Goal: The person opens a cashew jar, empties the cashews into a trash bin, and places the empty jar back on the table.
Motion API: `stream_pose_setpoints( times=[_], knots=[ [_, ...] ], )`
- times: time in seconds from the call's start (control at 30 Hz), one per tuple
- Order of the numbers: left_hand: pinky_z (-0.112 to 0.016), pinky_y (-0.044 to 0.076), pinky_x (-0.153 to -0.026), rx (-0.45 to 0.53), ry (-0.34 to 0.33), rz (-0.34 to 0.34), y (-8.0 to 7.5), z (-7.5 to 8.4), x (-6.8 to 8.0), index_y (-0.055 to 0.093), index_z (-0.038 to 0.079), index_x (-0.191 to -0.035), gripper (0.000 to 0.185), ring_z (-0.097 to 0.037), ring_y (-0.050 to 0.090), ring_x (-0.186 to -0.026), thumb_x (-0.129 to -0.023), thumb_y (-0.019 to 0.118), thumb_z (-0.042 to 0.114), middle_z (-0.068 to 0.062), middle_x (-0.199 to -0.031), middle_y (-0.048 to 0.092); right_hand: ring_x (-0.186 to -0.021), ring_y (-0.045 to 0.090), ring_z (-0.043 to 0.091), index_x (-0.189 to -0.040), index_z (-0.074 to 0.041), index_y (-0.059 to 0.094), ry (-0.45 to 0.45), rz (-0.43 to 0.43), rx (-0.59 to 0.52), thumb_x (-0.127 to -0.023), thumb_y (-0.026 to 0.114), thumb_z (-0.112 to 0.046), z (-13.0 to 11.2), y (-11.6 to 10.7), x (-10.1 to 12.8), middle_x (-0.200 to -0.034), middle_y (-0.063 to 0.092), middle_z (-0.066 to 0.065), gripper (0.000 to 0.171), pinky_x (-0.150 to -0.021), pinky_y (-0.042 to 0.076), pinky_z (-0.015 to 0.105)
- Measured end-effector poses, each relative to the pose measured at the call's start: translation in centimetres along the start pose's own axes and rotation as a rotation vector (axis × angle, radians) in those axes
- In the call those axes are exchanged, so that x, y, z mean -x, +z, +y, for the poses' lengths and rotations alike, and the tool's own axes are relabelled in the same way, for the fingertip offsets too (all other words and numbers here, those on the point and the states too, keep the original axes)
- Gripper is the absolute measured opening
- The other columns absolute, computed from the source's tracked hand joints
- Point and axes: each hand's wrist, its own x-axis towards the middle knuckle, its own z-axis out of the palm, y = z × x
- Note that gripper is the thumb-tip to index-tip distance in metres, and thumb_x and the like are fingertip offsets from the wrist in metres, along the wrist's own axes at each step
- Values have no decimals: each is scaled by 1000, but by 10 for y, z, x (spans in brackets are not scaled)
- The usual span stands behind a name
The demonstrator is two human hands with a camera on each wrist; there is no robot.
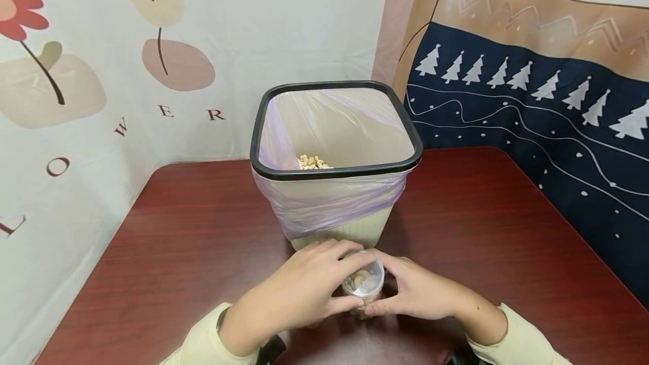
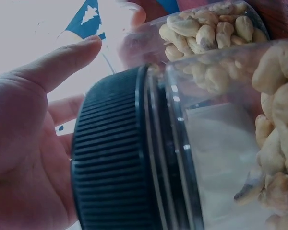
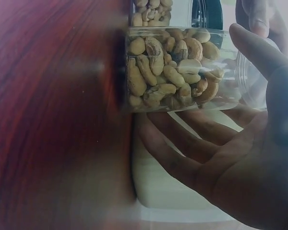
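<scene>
Setting: a dark red wooden table (image 1: 167, 252) set in a corner, with a flower-print cloth (image 1: 101, 72) hanging on the left and a cloth with white trees (image 1: 532, 106) on the right.
Bin: a pale waste bin (image 1: 337, 185) with a black rim stands at the middle of the table, lined with a thin purple bag (image 1: 329, 201); a small heap of nuts (image 1: 313, 162) lies at its bottom.
Jar: a clear plastic jar (image 1: 363, 286) of cashews stands on the table at the near edge, just in front of the bin; the left wrist view shows a ribbed black lid (image 2: 110, 158).
Left hand: my left hand (image 1: 304, 292) curls over the jar from the left, fingers wrapped across its top.
Right hand: my right hand (image 1: 418, 292) closes on the jar from the right, thumb and fingers pressed to its side.
Sleeves: pale yellow cuffs (image 1: 517, 337) cover both wrists.
</scene>
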Motion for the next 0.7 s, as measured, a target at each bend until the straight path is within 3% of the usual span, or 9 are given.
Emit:
stream_pose_setpoints(
  times=[0.17,0.47,0.7],
  knots=[
    [-32,50,-96,14,-3,1,0,0,-1,53,28,-141,63,-11,64,-103,-84,77,43,9,-117,63,-110,62,6,-145,-31,40,2,4,5,-90,73,-36,0,0,1,-116,68,-9,64,-98,49,27],
    [-32,52,-90,13,-9,-11,1,-2,0,55,28,-139,61,-11,64,-99,-84,77,44,8,-116,62,-115,60,8,-143,-30,42,10,-8,-27,-91,73,-35,4,2,0,-123,64,-8,61,-100,47,27],
    [-31,52,-88,-2,0,5,2,-3,1,55,28,-139,63,-12,63,-95,-82,78,46,8,-114,62,-108,62,5,-142,-30,43,-1,-5,-20,-91,74,-33,6,5,-1,-116,66,-12,60,-95,49,27]
  ],
)
